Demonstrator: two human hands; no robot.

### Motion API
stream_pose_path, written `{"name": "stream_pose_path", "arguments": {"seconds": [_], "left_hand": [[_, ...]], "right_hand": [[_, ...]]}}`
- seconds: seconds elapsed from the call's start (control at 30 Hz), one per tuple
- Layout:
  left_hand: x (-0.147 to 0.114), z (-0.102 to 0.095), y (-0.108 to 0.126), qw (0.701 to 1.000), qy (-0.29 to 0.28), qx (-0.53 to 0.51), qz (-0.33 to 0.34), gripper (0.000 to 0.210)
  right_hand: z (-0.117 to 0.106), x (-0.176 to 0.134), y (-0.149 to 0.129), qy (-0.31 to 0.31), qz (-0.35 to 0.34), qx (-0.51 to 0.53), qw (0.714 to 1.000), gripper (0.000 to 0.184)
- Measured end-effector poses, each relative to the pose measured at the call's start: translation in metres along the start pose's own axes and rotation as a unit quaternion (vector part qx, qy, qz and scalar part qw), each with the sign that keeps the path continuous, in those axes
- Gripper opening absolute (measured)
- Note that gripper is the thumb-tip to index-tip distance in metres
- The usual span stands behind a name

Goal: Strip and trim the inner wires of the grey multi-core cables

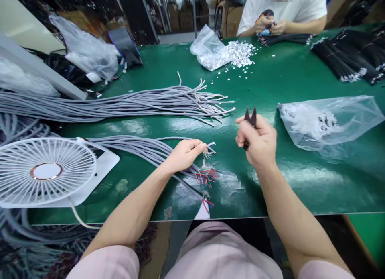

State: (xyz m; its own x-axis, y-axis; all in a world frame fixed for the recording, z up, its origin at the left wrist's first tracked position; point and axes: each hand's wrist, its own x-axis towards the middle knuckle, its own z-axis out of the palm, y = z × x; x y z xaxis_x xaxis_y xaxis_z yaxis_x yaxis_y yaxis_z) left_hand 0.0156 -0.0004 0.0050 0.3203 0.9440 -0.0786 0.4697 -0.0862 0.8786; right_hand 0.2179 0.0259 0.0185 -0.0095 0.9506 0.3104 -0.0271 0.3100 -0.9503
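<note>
My left hand [187, 154] pinches the end of a grey cable between thumb and fingertips, where pale, frayed strands [207, 152] stick out. Under and beside it lies a bunch of grey cables [141, 144]. Some of their ends are stripped to thin red and blue wires [207, 176]. To the right, my right hand [257, 140] is closed around black scissors [250, 117], the two pointed blades upward and slightly apart. The scissors are clear of the cable. Most of their handle is hidden in my palm.
Behind lies a thick grey cable bundle [135, 104]. A white fan [48, 172] stands at left. Clear bags [355, 114] [207, 50] hold small white parts, some spilled. Across the green table [168, 62], a person's hands [270, 27] work near black cables [339, 58].
</note>
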Motion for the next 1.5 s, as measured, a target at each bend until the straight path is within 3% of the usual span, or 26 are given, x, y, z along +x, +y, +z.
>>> {"name": "stream_pose_path", "arguments": {"seconds": [0.07,0.17,0.3,0.43,0.53,0.67,0.77,0.87,0.97,1.03,1.17,1.27,1.37,1.5], "left_hand": [[-0.001,-0.003,0.001,1.000,0.001,0.001,0.001,0.041],[-0.003,-0.008,0.002,1.000,0.006,-0.010,0.004,0.042],[-0.004,-0.009,0.003,1.000,-0.005,-0.011,0.004,0.042],[-0.005,-0.006,0.004,0.999,-0.040,0.013,0.004,0.040],[-0.006,-0.007,0.005,0.996,-0.067,0.061,0.019,0.038],[-0.008,-0.012,0.005,0.991,-0.094,0.066,0.067,0.036],[-0.007,-0.013,0.002,0.994,-0.046,0.014,0.099,0.033],[-0.004,-0.009,-0.004,0.992,0.053,-0.036,0.111,0.032],[0.000,-0.001,-0.009,0.981,0.150,-0.067,0.107,0.030],[0.002,0.004,-0.010,0.977,0.176,-0.063,0.106,0.029],[0.003,0.007,-0.009,0.986,0.123,-0.001,0.117,0.028],[0.001,0.004,-0.009,0.991,0.046,0.035,0.122,0.029],[-0.001,0.001,-0.009,0.993,0.018,0.040,0.112,0.030],[-0.003,-0.002,-0.007,0.995,0.015,0.021,0.097,0.031]], "right_hand": [[-0.002,0.000,0.005,-0.087,-0.040,-0.107,0.990,0.013],[0.002,-0.004,0.013,-0.203,-0.113,-0.205,0.951,0.014],[0.007,-0.008,0.016,-0.245,-0.168,-0.252,0.921,0.018],[0.006,-0.006,0.013,-0.278,-0.117,-0.269,0.915,0.019],[0.006,-0.004,0.014,-0.287,-0.044,-0.231,0.929,0.016],[0.009,-0.001,0.018,-0.285,0.081,-0.100,0.950,0.021],[0.014,-0.002,0.021,-0.266,0.183,0.036,0.946,0.031],[0.024,-0.006,0.022,-0.240,0.249,0.127,0.930,0.038],[0.034,-0.014,0.020,-0.198,0.223,0.144,0.944,0.036],[0.038,-0.018,0.018,-0.175,0.163,0.112,0.965,0.033],[0.032,-0.022,0.011,-0.129,0.028,-0.030,0.991,0.019],[0.024,-0.017,0.011,-0.111,-0.058,-0.167,0.978,0.017],[0.020,-0.008,0.019,-0.135,-0.048,-0.220,0.965,0.017],[0.014,0.003,0.027,-0.208,0.052,-0.139,0.967,0.025]]}}
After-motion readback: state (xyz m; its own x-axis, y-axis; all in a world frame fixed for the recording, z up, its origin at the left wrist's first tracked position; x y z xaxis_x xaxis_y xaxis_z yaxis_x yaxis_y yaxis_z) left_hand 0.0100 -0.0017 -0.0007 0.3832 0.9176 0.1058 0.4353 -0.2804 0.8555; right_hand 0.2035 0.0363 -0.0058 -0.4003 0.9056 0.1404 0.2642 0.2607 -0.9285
